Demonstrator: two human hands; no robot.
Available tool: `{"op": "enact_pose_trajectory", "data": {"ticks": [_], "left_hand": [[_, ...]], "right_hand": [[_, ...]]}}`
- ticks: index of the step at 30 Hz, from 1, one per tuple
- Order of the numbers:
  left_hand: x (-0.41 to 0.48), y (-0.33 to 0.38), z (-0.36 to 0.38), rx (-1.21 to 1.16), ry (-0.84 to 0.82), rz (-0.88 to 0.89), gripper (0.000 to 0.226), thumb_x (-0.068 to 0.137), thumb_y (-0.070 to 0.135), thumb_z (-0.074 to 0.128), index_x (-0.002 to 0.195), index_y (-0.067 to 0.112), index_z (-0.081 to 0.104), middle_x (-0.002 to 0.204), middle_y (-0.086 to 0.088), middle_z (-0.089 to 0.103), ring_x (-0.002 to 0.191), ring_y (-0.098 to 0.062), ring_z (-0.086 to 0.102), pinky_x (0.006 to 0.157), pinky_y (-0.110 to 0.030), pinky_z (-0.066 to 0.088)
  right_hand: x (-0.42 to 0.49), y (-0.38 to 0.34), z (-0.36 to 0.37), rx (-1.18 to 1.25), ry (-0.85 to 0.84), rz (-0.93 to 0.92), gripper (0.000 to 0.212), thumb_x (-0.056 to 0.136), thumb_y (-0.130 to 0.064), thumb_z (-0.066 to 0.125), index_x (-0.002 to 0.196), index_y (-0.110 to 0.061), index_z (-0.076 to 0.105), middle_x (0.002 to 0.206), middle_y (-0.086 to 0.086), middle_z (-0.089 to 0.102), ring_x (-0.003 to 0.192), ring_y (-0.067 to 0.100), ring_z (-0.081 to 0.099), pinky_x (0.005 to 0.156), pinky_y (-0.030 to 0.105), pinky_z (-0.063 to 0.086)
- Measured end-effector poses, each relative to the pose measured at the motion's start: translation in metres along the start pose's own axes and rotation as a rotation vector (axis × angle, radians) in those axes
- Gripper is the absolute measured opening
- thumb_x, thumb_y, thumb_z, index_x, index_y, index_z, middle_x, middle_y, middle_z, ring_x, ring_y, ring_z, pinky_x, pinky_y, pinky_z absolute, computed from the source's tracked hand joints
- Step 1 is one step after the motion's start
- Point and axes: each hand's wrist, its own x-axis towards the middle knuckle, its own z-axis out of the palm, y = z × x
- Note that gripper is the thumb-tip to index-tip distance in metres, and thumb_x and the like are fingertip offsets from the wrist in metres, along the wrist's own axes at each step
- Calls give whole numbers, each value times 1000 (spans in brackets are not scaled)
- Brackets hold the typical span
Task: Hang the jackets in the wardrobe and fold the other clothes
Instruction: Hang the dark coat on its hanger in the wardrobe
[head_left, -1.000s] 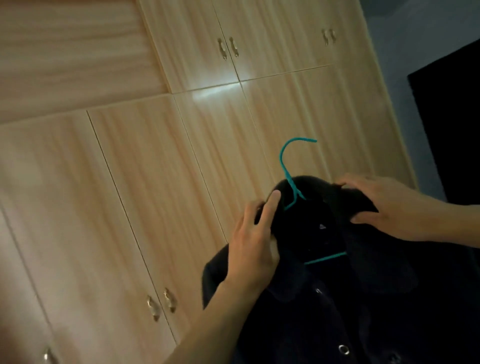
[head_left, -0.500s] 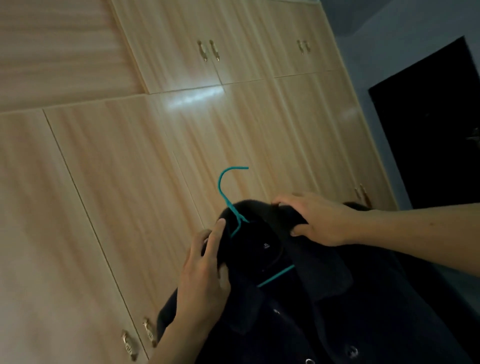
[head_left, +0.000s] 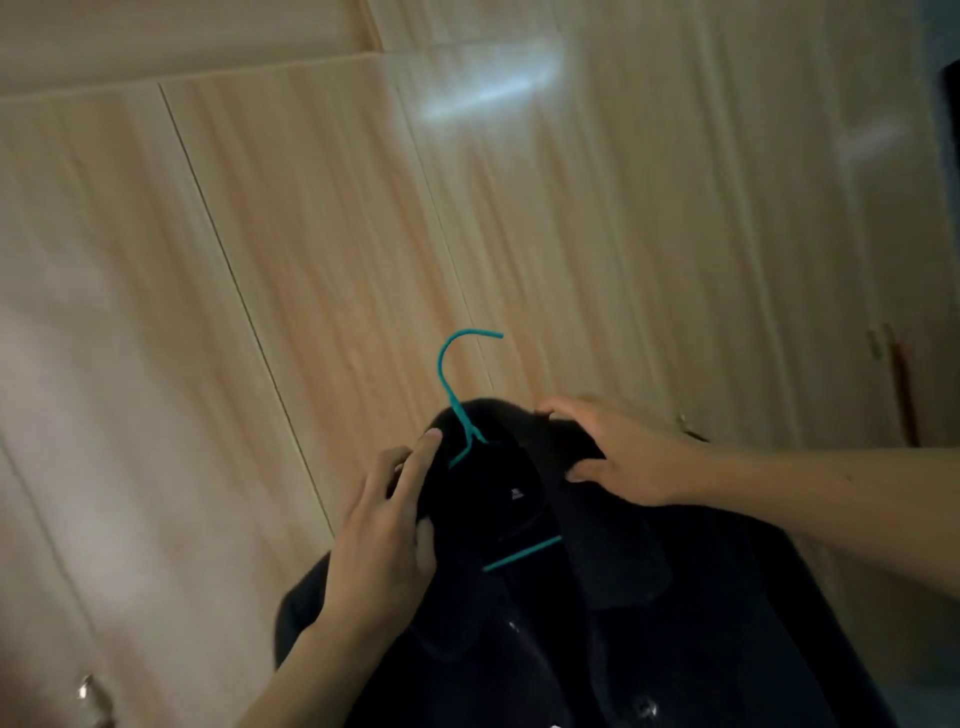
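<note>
Left hand (head_left: 384, 540) and right hand (head_left: 623, 457) gripped jacket (head_left: 597, 623) on hanger (head_left: 448, 387) | wardrobe (head_left: 311, 260) doors looked shut | hanging, folding left

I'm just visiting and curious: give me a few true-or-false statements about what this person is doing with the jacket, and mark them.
1. The dark jacket sits on a teal hanger. True.
2. The hanger's hook is caught on a rail. False: it sticks up free in front of the wardrobe doors.
3. The left hand and the right hand both hold the jacket near its collar. True.
4. One hand is pulling a door handle. False: both are on the jacket.
</note>
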Motion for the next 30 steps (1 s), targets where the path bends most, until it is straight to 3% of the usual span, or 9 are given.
{"op": "enact_pose_trajectory", "data": {"ticks": [9,18,30], "left_hand": [[22,-78,-11,227,-26,-82,90,74,-1,69,151,23,31,129,-1,44,104,-27,55,84,-41,53],[2,-164,-29,385,-26,-160,79,81,16,73,149,19,35,122,-5,52,87,-27,63,61,-41,57],[-28,-317,-72,434,86,-102,78,71,1,74,143,16,47,117,-13,57,85,-38,62,58,-47,55]], "right_hand": [[109,2,64,182,21,-189,56,86,-15,74,129,-37,46,127,-9,57,115,11,55,101,36,47],[183,-32,151,295,-31,-305,54,86,-18,74,129,-38,49,124,-11,58,114,8,56,102,37,48],[264,-126,261,353,-91,-313,57,86,-18,74,132,-35,44,126,-10,59,117,8,56,103,39,48]]}}
